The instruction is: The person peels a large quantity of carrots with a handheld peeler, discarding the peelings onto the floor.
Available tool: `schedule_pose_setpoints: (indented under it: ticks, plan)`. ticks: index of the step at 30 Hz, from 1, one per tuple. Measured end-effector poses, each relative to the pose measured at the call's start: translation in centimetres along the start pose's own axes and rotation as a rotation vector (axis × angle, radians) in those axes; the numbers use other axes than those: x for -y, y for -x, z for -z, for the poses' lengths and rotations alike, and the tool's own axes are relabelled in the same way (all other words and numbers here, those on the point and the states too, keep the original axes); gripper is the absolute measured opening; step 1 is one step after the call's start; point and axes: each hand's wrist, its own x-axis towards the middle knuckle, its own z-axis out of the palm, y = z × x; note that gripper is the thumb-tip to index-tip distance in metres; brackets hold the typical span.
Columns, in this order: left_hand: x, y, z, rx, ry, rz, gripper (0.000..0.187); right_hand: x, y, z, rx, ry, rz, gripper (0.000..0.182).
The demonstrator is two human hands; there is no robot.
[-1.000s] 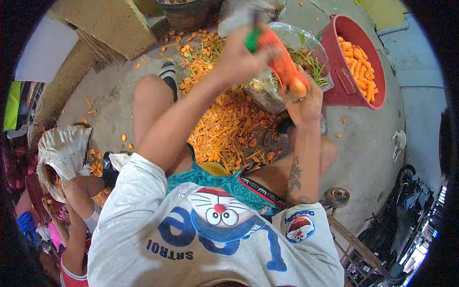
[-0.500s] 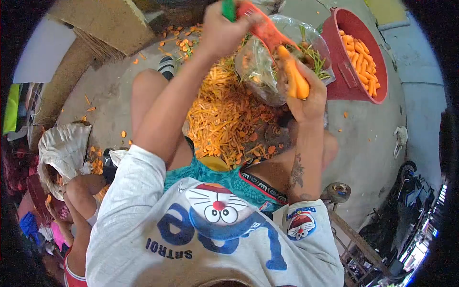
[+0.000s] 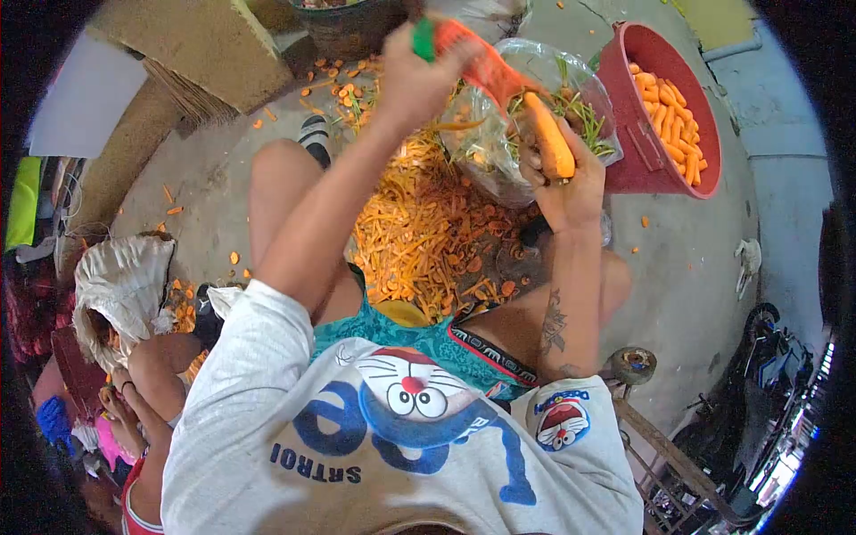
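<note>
My left hand (image 3: pixel 419 85), smeared by motion, is closed around an orange-red peeler (image 3: pixel 486 67) with a green part at the grip. The peeler's far end is by the upper tip of a peeled-looking carrot (image 3: pixel 551 143). My right hand (image 3: pixel 575 183) grips that carrot from below, its thick end towards me. Behind the carrot is a clear plastic bag (image 3: pixel 508 169) holding carrots with green stems (image 3: pixel 584 125). Between my legs lies a heap of orange peelings and cut carrot ends (image 3: pixel 410 232).
A tilted red tub (image 3: pixel 624 152) at the right holds many peeled carrots (image 3: pixel 673 125). A dark bucket (image 3: pixel 352 31) stands at the back. Another person's hands (image 3: pixel 116 406) are at the lower left, near a white sack (image 3: pixel 120 281). A motorbike (image 3: pixel 758 401) is at the far right.
My left hand and the peeler have shifted slightly back from the carrot's tip and look more blurred. The carrot shows more of its length in my right hand. The other person's hands have come together.
</note>
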Motion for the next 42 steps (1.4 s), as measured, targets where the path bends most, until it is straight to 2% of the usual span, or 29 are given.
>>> schedule_pose_setpoints:
  ticks: [1,2,3,5,6,7,9,12,13,14,15,16,17,19,20,22,23,25,27,28,29,31,32,33,35,38,39,40,42]
  plan:
    - [-0.7,1.5,-1.2,0.084,-0.090,-0.060,0.014,-0.3,0.3,-1.4,-0.296,0.092,0.078,0.047]
    - [-0.8,2.7,-2.0,0.156,-0.171,-0.287,0.016,-0.4,0.5,-2.5,-0.304,0.091,0.079,0.047]
    - [-1.1,2.5,-2.1,0.155,-0.167,-0.281,0.016,-0.5,0.6,-3.5,-0.314,0.140,0.119,0.048]
    - [-1.8,2.0,-1.5,0.267,0.082,-0.104,0.016,-0.9,1.0,-2.6,-0.334,0.189,0.141,0.049]
    - [-0.7,0.8,-0.8,0.112,-0.113,-0.171,0.015,-0.7,0.9,-0.6,-0.153,0.182,0.116,0.050]
    - [0.1,-0.3,0.1,0.113,-0.116,-0.176,0.015,-0.2,0.6,-0.1,0.029,0.171,0.099,0.050]
    - [1.0,-1.5,1.4,0.055,0.138,-0.008,0.015,0.6,0.3,0.1,0.066,0.187,0.099,0.052]
    - [1.9,-1.2,-0.2,0.074,-0.010,-0.077,0.016,0.6,-0.1,0.2,-0.192,0.256,0.244,0.055]
    - [1.7,-0.8,-0.3,0.082,-0.054,-0.128,0.016,0.8,-0.2,0.6,-0.190,0.253,0.234,0.055]
    - [1.5,-1.0,0.4,0.041,-0.151,0.014,0.019,1.1,-0.3,1.1,-0.235,0.268,0.294,0.050]
    - [-0.4,-1.5,1.0,0.038,-0.160,0.024,0.019,1.4,-0.3,1.7,-0.278,0.283,0.354,0.045]
    - [-2.8,-2.3,1.6,-0.011,-0.082,0.076,0.015,1.7,-0.3,2.2,-0.251,0.225,0.323,0.042]
    - [-4.5,-3.2,2.4,-0.058,-0.003,0.122,0.021,1.6,-0.4,2.6,-0.245,0.215,0.322,0.042]
    - [-5.3,-6.1,4.0,-0.162,-0.103,0.014,0.022,1.0,-0.9,3.0,-0.266,0.243,0.280,0.039]
    - [-5.9,-7.2,5.1,-0.118,-0.005,0.131,0.024,0.4,-1.3,2.9,-0.287,0.268,0.254,0.037]
    - [-6.4,-9.4,5.7,-0.215,-0.013,0.146,0.025,-1.2,-2.6,2.8,-0.279,0.300,0.203,0.036]
    - [-6.4,-10.2,6.3,-0.308,-0.022,0.156,0.027,-2.0,-3.6,2.7,-0.268,0.330,0.159,0.034]
    - [-6.1,-10.5,8.0,-0.332,-0.043,0.195,0.028,-3.7,-6.3,0.7,-0.294,0.367,0.108,0.033]
    - [-5.2,-10.0,9.5,-0.465,-0.238,0.400,0.028,-5.0,-9.3,-1.1,-0.173,0.507,0.025,0.033]
    - [-4.2,-9.4,11.1,-0.331,-0.305,0.319,0.027,-5.7,-11.0,-1.4,-0.181,0.529,-0.065,0.034]
    - [-3.5,-8.8,12.8,-0.349,-0.309,0.340,0.027,-7.1,-12.8,-1.3,-0.178,0.534,-0.092,0.034]
    - [-2.5,-8.9,16.3,-0.156,-0.423,-0.047,0.024,-9.9,-17.4,-1.5,-0.100,0.473,-0.194,0.034]
    - [-2.4,-8.9,18.2,-0.171,-0.499,-0.027,0.021,-11.9,-19.4,-1.8,-0.172,0.504,-0.207,0.030]
    - [-3.0,-8.8,19.7,-0.186,-0.508,-0.019,0.021,-14.0,-21.5,-1.1,-0.161,0.508,-0.223,0.030]
    - [-3.8,-8.8,22.1,-0.315,-0.589,0.163,0.019,-18.8,-26.6,1.9,-0.252,0.494,-0.409,0.023]
    - [-1.7,-8.8,23.6,-0.510,-0.853,-0.073,0.021,-24.0,-32.6,5.4,-0.372,0.409,-0.472,0.015]
    - [-1.3,-8.9,24.7,-0.465,-0.823,-0.059,0.022,-26.0,-36.4,9.7,-0.302,0.229,-0.492,0.010]
    - [-0.8,-9.1,25.8,-0.420,-0.794,-0.044,0.023,-26.2,-38.7,10.8,-0.299,0.191,-0.473,0.008]
    - [-2.3,-8.3,29.6,-0.266,-0.617,0.125,0.024,-27.1,-43.0,12.1,-0.307,0.148,-0.477,0.007]
